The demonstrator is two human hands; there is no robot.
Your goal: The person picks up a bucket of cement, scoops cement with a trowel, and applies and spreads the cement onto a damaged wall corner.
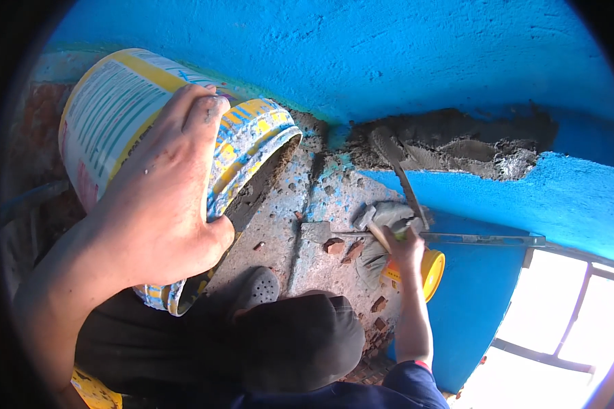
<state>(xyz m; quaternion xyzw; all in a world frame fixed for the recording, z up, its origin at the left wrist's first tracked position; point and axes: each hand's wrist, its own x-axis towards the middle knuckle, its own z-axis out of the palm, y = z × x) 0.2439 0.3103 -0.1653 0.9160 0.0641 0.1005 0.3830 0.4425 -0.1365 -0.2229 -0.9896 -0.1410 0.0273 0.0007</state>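
My left hand is closed on a large white and yellow bucket, with the thumb at its rim. Blue paint smears the bucket, which tilts on its side with its mouth toward the lower right. Grey material shows inside the mouth. Farther right, my right hand is closed around the pale handle of a small tool; its exact kind is unclear. A grey, mortar-smeared piece lies by that hand. Partly hidden behind the right wrist is a yellow-orange container.
Wet grey mortar covers a strip of the blue wall. A curved, mortar-coated strip leans there. One long metal bar crosses behind my right hand. Brick pieces lie on the rough floor near my grey clog.
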